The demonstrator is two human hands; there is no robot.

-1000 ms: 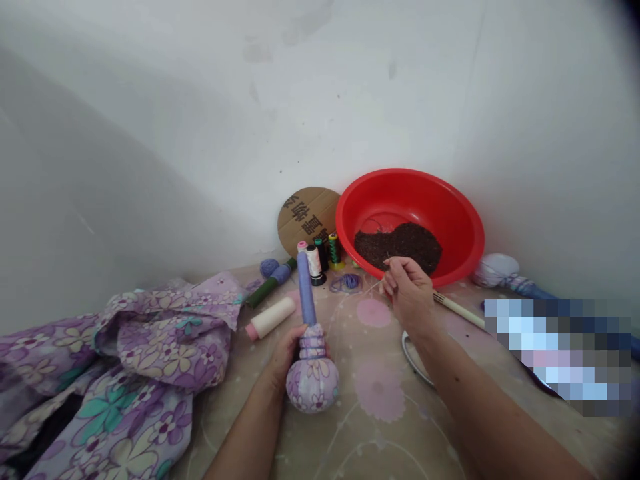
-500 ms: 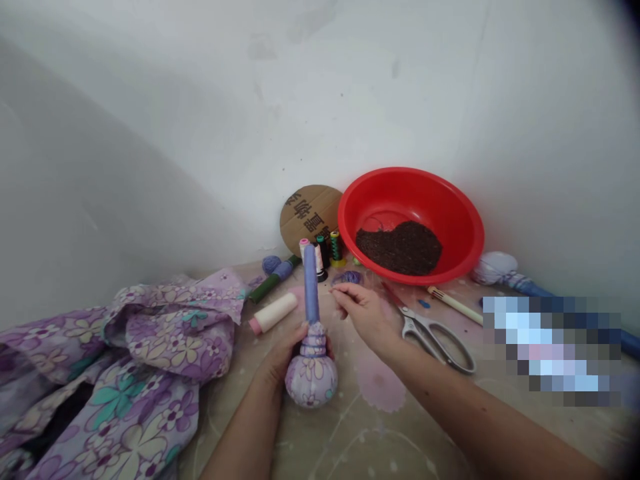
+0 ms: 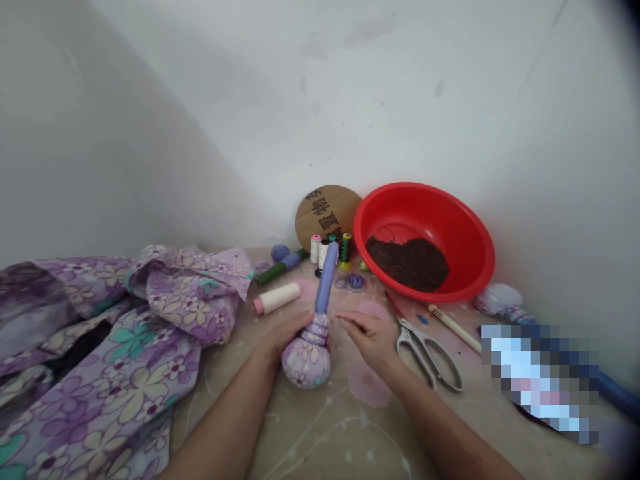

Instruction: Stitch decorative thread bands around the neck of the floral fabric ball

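My left hand [image 3: 286, 338] is wrapped around the neck of a cloth-covered mallet [image 3: 306, 364]. Its round head, in purple flower print, hangs low, and cord binds the neck. The purple-wrapped handle points up and leans slightly right. Just right of that neck, my right hand [image 3: 371, 337] is closed in a pinch with thumb and forefinger pressed together. Whatever is between those fingertips is too thin to make out. Scissors [image 3: 425, 353] with grey handles lie on the table by my right wrist. A cream thread spool [image 3: 280, 298] rests left of the handle.
A red basin [image 3: 475, 267] holding dark grains stands at the back right, beside a cardboard disc [image 3: 315, 213]. Small thread spools [image 3: 345, 250] and purple yarn [image 3: 355, 283] sit behind the mallet. Flower-print fabric [image 3: 140, 347] is heaped on the left. A cream pen-like stick [image 3: 455, 327] lies right.
My right hand has come down and closer to the mallet's neck, still pinched. The mallet's handle has tilted to the right in my left hand. The camera view has shifted slightly.
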